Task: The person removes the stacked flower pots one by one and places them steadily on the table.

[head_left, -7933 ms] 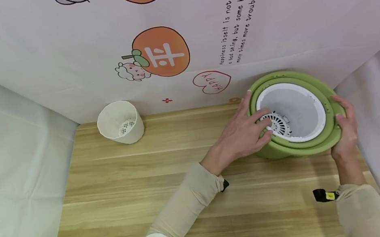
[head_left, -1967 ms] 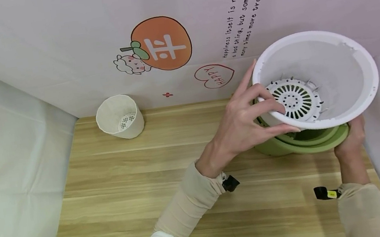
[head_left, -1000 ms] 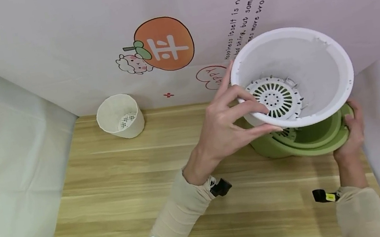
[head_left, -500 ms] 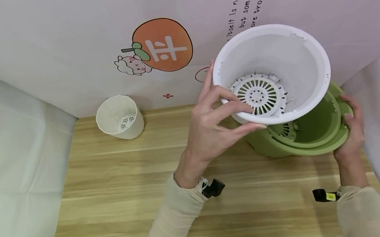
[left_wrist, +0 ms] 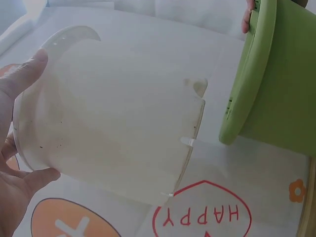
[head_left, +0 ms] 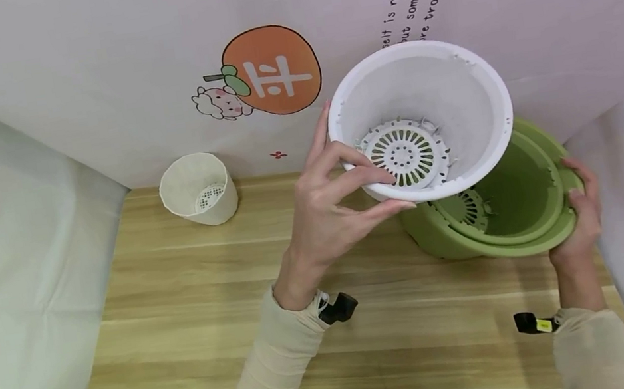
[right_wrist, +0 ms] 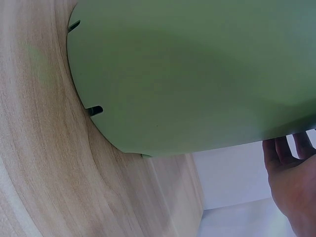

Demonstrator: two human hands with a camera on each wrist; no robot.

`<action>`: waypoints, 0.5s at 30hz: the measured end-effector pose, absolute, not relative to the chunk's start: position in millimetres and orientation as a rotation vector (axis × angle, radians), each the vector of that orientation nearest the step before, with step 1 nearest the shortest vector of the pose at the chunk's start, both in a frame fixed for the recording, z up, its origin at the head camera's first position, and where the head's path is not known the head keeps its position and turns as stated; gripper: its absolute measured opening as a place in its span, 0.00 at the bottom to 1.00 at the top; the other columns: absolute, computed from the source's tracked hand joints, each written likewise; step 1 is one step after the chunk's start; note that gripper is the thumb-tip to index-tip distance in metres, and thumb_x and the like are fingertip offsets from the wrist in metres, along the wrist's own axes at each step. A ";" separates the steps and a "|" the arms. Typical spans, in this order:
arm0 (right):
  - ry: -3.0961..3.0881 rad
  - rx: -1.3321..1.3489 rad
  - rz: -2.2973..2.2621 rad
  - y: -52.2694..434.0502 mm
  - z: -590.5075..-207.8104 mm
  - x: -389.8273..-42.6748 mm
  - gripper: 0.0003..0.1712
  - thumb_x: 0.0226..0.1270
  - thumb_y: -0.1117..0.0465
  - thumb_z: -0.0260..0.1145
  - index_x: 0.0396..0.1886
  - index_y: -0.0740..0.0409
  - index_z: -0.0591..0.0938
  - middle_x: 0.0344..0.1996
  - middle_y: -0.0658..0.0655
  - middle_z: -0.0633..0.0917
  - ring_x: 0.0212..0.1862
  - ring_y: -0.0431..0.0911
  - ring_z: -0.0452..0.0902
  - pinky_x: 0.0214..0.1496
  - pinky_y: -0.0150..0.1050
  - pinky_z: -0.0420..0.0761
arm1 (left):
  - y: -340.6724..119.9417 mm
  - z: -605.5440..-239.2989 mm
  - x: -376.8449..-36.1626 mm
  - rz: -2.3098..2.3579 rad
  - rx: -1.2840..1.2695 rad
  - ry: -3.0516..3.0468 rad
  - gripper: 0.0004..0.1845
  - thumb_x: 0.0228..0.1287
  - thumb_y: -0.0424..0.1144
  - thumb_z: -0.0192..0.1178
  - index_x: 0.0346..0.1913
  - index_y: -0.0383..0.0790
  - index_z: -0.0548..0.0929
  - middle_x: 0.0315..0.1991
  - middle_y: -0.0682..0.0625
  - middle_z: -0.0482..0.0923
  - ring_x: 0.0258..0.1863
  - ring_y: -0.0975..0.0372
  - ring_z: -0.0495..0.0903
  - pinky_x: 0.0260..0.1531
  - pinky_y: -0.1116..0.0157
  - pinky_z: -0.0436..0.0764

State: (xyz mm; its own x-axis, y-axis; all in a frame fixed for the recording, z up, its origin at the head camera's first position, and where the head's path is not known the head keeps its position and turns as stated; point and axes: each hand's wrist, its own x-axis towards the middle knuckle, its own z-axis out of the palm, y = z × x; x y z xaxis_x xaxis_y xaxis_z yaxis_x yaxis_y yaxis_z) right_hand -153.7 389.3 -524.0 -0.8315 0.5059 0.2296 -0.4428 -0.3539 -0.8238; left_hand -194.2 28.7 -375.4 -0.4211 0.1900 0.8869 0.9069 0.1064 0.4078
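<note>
My left hand (head_left: 331,208) grips the near rim of a white plastic pot (head_left: 455,99), lifted in the air and tilted toward me; its slotted round base (head_left: 405,153) shows inside. In the left wrist view the white pot (left_wrist: 113,128) fills the middle, with my left hand's fingers (left_wrist: 19,79) on its rim. Below and to the right stand nested green pots (head_left: 507,205) on the wooden table (head_left: 215,316), tilted, with a slotted bottom inside. My right hand (head_left: 581,215) holds their right rim. The right wrist view shows the green pot's outer wall (right_wrist: 197,74) and my right hand's fingers (right_wrist: 291,173).
A small cream pot (head_left: 197,189) lies on its side at the back left of the table. A printed backdrop (head_left: 270,73) closes the back, and pale cloth walls (head_left: 10,280) close both sides. Black wrist straps (head_left: 337,307) sit on both sleeves.
My left hand lifted the white pot out of the green pots and carried it up and to the left. The green pots tilted, with my right hand staying on their rim.
</note>
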 end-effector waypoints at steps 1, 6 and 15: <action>-1.296 -0.088 2.197 389.2 -523.9 -153.3 0.29 0.65 0.69 0.37 0.61 0.74 0.73 0.67 0.71 0.65 0.65 0.60 0.66 0.62 0.40 0.79 | 27.7 -376.0 -194.3 -1.370 -1.073 -1.719 0.17 0.31 0.35 0.85 0.27 0.34 0.88 0.28 0.46 0.76 0.62 0.35 0.69 0.73 0.43 0.58; -1.276 -0.070 2.208 388.7 -524.2 -152.4 0.28 0.65 0.69 0.37 0.61 0.74 0.72 0.67 0.72 0.65 0.65 0.60 0.67 0.62 0.41 0.79 | 20.7 -380.1 -195.2 -1.378 -1.023 -1.721 0.17 0.31 0.34 0.85 0.27 0.34 0.88 0.29 0.45 0.76 0.62 0.36 0.69 0.73 0.42 0.58; -1.252 -0.053 2.228 388.1 -524.8 -152.2 0.29 0.65 0.69 0.37 0.61 0.75 0.71 0.67 0.72 0.64 0.64 0.61 0.68 0.60 0.42 0.81 | 10.7 -386.2 -197.9 -1.370 -0.968 -1.729 0.17 0.30 0.33 0.84 0.27 0.34 0.88 0.29 0.44 0.75 0.62 0.33 0.70 0.73 0.41 0.57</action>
State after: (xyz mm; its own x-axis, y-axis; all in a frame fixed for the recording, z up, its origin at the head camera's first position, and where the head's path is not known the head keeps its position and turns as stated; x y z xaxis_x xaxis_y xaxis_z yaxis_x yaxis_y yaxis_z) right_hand -152.2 388.1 -524.8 -0.8326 0.5005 0.2374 -0.4630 -0.3933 -0.7944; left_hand -197.9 10.7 -386.2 -0.4619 0.1221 0.8785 0.8832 0.1546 0.4428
